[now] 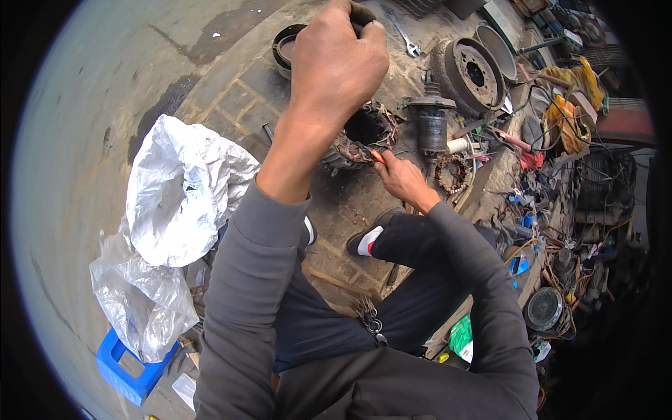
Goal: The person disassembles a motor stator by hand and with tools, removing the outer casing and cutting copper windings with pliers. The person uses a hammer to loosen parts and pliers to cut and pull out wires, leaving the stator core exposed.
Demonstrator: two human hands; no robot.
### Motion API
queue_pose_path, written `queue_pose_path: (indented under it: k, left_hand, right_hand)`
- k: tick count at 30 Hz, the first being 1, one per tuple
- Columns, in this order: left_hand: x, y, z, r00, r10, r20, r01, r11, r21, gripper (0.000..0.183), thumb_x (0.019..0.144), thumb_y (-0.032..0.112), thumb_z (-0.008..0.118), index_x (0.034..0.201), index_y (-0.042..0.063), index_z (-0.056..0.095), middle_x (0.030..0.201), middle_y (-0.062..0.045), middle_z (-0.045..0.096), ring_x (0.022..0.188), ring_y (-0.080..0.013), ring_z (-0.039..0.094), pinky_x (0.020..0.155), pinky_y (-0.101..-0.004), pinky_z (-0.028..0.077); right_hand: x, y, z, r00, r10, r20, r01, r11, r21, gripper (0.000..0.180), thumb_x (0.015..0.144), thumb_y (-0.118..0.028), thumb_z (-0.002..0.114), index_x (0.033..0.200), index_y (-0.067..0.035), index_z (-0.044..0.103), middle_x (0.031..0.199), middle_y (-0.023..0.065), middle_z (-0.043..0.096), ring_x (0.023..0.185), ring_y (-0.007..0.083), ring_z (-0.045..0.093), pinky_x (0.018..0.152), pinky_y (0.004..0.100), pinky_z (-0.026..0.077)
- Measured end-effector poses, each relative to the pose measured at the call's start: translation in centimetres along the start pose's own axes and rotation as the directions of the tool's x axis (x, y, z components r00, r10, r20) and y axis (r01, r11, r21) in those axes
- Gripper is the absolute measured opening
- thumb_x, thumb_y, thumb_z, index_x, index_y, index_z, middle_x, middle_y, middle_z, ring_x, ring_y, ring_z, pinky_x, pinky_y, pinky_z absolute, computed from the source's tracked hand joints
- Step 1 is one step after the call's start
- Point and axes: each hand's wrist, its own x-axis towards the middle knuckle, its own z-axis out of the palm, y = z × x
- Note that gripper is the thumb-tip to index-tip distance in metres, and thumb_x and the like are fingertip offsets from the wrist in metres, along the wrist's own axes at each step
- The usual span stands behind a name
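My left hand is raised close to the camera with its fingers curled. Its back faces me, so whatever the fingers may hold is hidden. On the ground beyond sits an electric motor stator with a ring of wire windings around a dark bore, partly covered by my left hand and wrist. My right hand grips a red-handled hand tool at the near edge of the windings; I cannot tell its exact kind. A motor rotor with a shaft stands upright just right of the stator.
An adjustable wrench lies at the far side near a rusty wheel rim. A loose ring of windings lies right of my right hand. White sack, clear plastic bag and blue plastic stool are at left. Scrap crowds the right.
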Motion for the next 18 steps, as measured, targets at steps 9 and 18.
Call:
queue_pose_path:
  k: [9, 18]
  left_hand:
    - [0.3, -0.6, 0.8, 1.0, 0.011, -0.019, -0.011, 1.0, -0.004, 0.03, 0.098, 0.023, 0.067, 0.112, -0.004, 0.072, 0.102, -0.029, 0.077, 0.101, -0.044, 0.076, 0.093, -0.051, 0.059]
    - [0.4, -1.3, 1.0, 0.999, 0.033, -0.032, -0.032, 0.999, 0.026, 0.032, 0.097, 0.023, 0.067, 0.113, -0.004, 0.072, 0.104, -0.03, 0.077, 0.102, -0.0457, 0.076, 0.093, -0.0514, 0.058]
  right_hand:
    - [2.6, -0.3, 1.7, 0.988, -0.149, -0.05, 0.139, 0.976, -0.168, 0.039, 0.113, -0.038, 0.053, 0.108, 0.0, 0.057, 0.081, 0.032, 0.072, 0.078, 0.0561, 0.071, 0.071, 0.0658, 0.055]
    - [3.8, 0.1, 1.3, 0.942, -0.334, -0.04, 0.3, 0.888, -0.35, 0.036, 0.112, -0.031, 0.055, 0.099, 0.002, 0.057, 0.071, 0.0256, 0.071, 0.066, 0.0471, 0.073, 0.063, 0.0557, 0.06]
